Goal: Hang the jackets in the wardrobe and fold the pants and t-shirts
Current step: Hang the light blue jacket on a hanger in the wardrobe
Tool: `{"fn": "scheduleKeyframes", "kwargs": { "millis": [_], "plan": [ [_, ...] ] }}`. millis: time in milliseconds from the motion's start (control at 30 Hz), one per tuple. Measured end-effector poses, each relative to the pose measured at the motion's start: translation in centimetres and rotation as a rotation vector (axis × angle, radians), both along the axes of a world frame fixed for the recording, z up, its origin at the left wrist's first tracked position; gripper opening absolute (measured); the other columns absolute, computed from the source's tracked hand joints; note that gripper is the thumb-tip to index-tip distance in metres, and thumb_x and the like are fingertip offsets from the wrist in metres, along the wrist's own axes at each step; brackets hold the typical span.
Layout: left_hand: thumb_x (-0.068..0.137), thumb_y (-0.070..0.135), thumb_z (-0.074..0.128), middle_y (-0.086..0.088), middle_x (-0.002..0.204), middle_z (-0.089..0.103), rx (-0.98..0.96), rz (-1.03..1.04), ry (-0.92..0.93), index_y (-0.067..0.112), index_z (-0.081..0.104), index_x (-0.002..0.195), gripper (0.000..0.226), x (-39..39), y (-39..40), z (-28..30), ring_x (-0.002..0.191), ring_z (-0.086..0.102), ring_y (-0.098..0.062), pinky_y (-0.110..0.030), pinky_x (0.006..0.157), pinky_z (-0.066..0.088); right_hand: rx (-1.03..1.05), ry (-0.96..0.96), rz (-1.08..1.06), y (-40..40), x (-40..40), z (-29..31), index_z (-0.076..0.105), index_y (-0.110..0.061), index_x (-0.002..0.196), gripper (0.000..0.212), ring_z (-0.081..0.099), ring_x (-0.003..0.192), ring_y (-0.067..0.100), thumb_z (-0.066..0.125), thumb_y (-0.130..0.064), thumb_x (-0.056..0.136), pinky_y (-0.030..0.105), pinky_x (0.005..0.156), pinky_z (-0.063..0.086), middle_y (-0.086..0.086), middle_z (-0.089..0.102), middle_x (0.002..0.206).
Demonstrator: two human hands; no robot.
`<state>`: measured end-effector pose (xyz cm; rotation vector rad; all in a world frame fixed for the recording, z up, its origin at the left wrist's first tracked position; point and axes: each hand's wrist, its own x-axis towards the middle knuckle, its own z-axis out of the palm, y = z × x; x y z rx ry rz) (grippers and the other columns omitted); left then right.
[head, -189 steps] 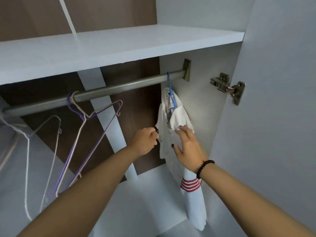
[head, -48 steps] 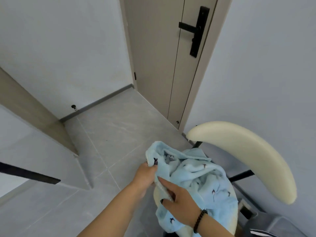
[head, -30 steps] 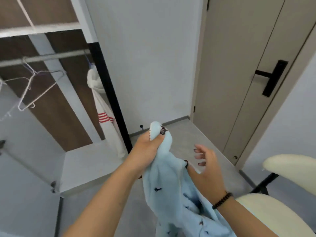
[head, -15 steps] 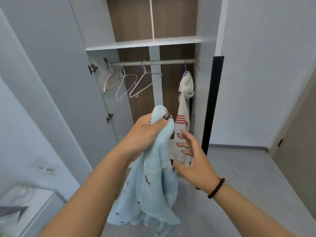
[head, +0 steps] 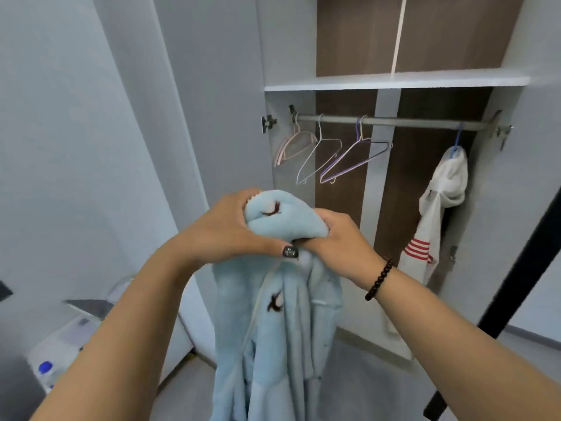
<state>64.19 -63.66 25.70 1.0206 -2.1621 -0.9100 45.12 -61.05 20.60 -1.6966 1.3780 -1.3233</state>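
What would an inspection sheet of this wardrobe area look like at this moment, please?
Surface: grey floor in front of the open wardrobe.
Job's things: blue jacket held up, hanging down; white jacket on a blue hanger at the right end of the rail; empty hangers at the left end.
Clutter: white box at lower left, contents unclear.
Hands: left hand and right hand both grip the top of the blue jacket.
Cables: nothing seen.
Surroundings: grey walls, black pole at right.
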Motion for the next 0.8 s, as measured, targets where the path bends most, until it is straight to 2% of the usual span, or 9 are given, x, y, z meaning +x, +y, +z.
{"fn": "scheduleKeyframes", "kwargs": {
  "millis": [67,133,200,267,400,500,600,700,800],
  "plan": [
    [0.041,0.053,0.091,0.019,0.100,0.062,-0.093,0.122,-0.307,0.038,0.049,0.114,0.086,-0.4,-1.9,-1.0,0.093,0.060,-0.004,-0.027,0.079,0.051,0.075,-0.109,0.049,-1.9,-0.8,1.0,0.071,-0.012,0.088,0.024,0.061,0.075,0.006,0.064,0.008,0.076,0.025,0.069,0.051,0.001,0.070,0.083],
    [0.046,0.052,0.090,0.023,0.104,0.056,-0.148,0.214,-0.410,0.045,0.033,0.127,0.099,-1.6,-3.6,-2.6,0.097,0.057,-0.008,-0.033,0.082,0.050,0.130,-0.200,0.075,-3.6,-1.5,1.8,0.072,-0.014,0.087,0.028,0.063,0.075,0.009,0.061,0.010,0.076,0.025,0.068,0.052,0.001,0.071,0.081],
    [0.052,0.045,0.087,0.027,0.110,0.054,-0.209,0.288,-0.246,0.051,0.028,0.128,0.096,-3.3,-4.6,-4.4,0.099,0.056,-0.004,-0.028,0.083,0.050,0.176,-0.305,0.093,-5.0,-2.0,2.7,0.072,-0.008,0.090,0.029,0.064,0.074,0.016,0.056,0.011,0.076,0.030,0.069,0.052,0.007,0.071,0.081],
    [0.062,0.035,0.086,0.035,0.115,0.051,-0.215,0.343,0.037,0.055,0.032,0.122,0.083,-5.4,-5.0,-6.6,0.101,0.054,0.008,-0.009,0.079,0.045,0.224,-0.452,0.125,-6.0,-2.7,3.5,0.072,-0.004,0.087,0.028,0.064,0.074,0.021,0.053,0.013,0.076,0.033,0.072,0.052,0.013,0.069,0.080],
    [0.077,0.035,0.074,0.025,0.119,0.060,0.159,0.243,0.514,0.036,0.043,0.130,0.062,-9.6,-5.8,-12.2,0.107,0.059,0.004,-0.012,0.082,0.048,0.290,-0.638,0.200,-7.5,-4.7,5.4,0.070,0.002,0.085,0.019,0.065,0.074,0.027,0.053,0.010,0.078,0.034,0.073,0.054,0.021,0.066,0.083],
    [0.083,0.028,0.072,-0.002,0.107,0.071,0.403,0.171,0.584,0.015,0.063,0.115,0.036,-11.5,-8.0,-13.9,0.095,0.067,-0.012,-0.022,0.078,0.053,0.271,-0.614,0.190,-8.4,-6.9,6.6,0.068,0.008,0.099,0.023,0.065,0.085,0.032,0.054,0.006,0.081,0.043,0.086,0.053,0.029,0.067,0.097],
    [0.075,0.031,0.077,-0.003,0.086,0.074,0.463,0.201,0.684,0.009,0.069,0.097,0.032,-12.2,-10.3,-12.8,0.078,0.068,-0.019,-0.023,0.063,0.051,0.236,-0.672,0.080,-9.6,-10.5,7.2,0.069,0.000,0.098,0.021,0.069,0.087,0.030,0.054,0.003,0.083,0.044,0.083,0.057,0.020,0.071,0.095],
    [0.077,0.041,0.070,0.001,0.088,0.075,0.420,0.206,0.694,0.013,0.067,0.103,0.038,-12.0,-13.2,-10.4,0.077,0.070,-0.017,-0.024,0.058,0.053,0.266,-0.795,-0.062,-10.4,-14.6,6.3,0.067,-0.004,0.109,0.029,0.070,0.094,0.031,0.063,-0.008,0.081,0.046,0.085,0.056,0.016,0.072,0.103],
    [0.054,0.054,0.080,0.006,0.083,0.068,0.237,0.133,0.433,0.011,0.062,0.101,0.066,-12.5,-16.3,-8.7,0.071,0.063,-0.010,-0.024,0.061,0.054,0.233,-0.799,-0.217,-10.5,-17.5,5.3,0.068,-0.008,0.108,0.038,0.071,0.092,0.028,0.073,-0.021,0.072,0.042,0.081,0.057,0.013,0.073,0.101]
  ]
}}
